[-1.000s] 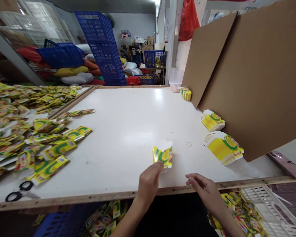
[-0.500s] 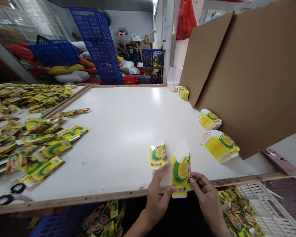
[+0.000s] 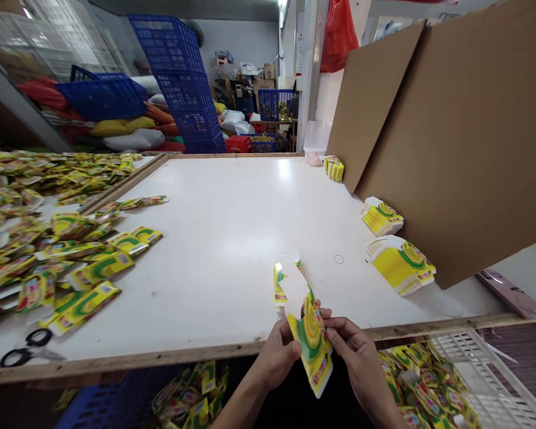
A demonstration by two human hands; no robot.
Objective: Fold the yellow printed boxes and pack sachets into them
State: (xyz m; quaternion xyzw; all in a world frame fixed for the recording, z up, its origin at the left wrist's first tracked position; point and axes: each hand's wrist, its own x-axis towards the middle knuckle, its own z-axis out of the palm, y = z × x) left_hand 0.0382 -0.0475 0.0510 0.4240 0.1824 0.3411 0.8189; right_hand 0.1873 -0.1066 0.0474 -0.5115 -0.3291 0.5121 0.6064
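A yellow-green printed carton (image 3: 311, 339) is tilted between my two hands above the table's front edge, its white flap pointing up and left. My left hand (image 3: 279, 354) grips its left side, thumb on the printed face and fingertips behind. At the carton's right edge my right hand (image 3: 352, 345) pinches with thumb and fingers. Just behind, a small stack of similar cartons (image 3: 279, 285) lies on the white table (image 3: 223, 238), partly hidden by the held carton's flap.
Carton stacks (image 3: 402, 262) stand at the right beside leaning cardboard (image 3: 464, 143). Filled packs (image 3: 93, 268) are heaped at the left near black scissors (image 3: 27, 348). Below the wooden edge are a white crate (image 3: 482, 369) and a blue crate (image 3: 111, 402), both with packs.
The carton has turned from upright to slanted and moved slightly left and down. My left hand has closed round its left side, and my right hand has moved left with it.
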